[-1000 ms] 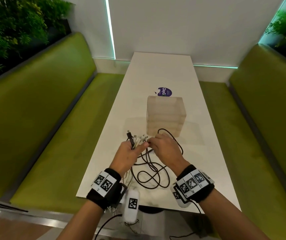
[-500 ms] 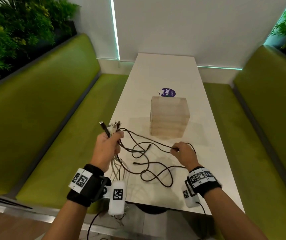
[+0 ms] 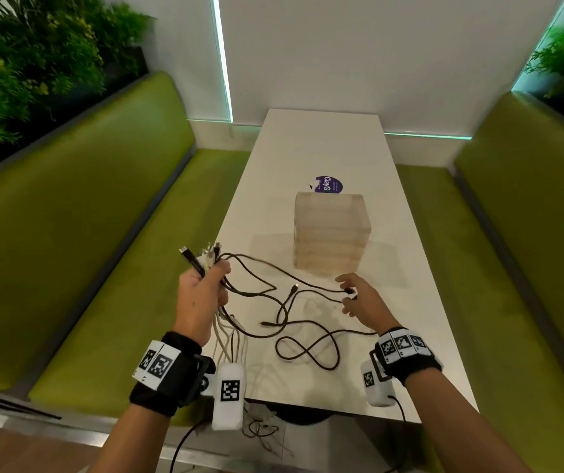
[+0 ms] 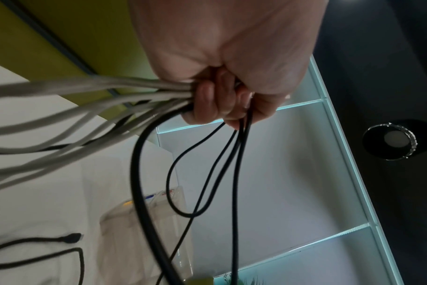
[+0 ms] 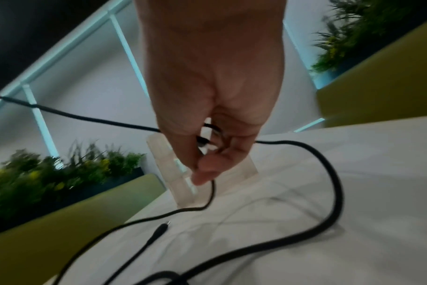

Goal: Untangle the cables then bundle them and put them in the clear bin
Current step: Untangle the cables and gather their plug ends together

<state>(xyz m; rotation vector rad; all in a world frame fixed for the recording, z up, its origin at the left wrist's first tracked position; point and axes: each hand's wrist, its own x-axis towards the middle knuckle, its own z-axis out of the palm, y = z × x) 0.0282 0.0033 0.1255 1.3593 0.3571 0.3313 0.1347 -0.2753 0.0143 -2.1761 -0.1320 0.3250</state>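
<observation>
My left hand (image 3: 202, 291) is raised off the table's left edge, fist closed round a bunch of white and black cables (image 3: 205, 261) whose plugs stick up past the thumb. In the left wrist view the white cables (image 4: 85, 108) and black cables (image 4: 144, 154) run out of the curled fingers (image 4: 212, 100). Black cable loops (image 3: 307, 343) trail across the white table (image 3: 325, 148). My right hand (image 3: 355, 298) hovers in front of the clear bin (image 3: 331, 233) and pinches a black cable end (image 3: 350, 291). The right wrist view shows that black cable (image 5: 205, 142) held between thumb and fingers.
Green benches (image 3: 69, 233) flank the narrow table on both sides. A purple sticker (image 3: 328, 184) lies behind the bin. Planters with foliage (image 3: 17, 63) sit behind the benches. A loose black plug (image 3: 294, 287) lies between my hands.
My hands have drawn apart: the left lifted the cable bunch up and to the left, the right moved right, pulling one black cable out taut. The black loops have spread over the table.
</observation>
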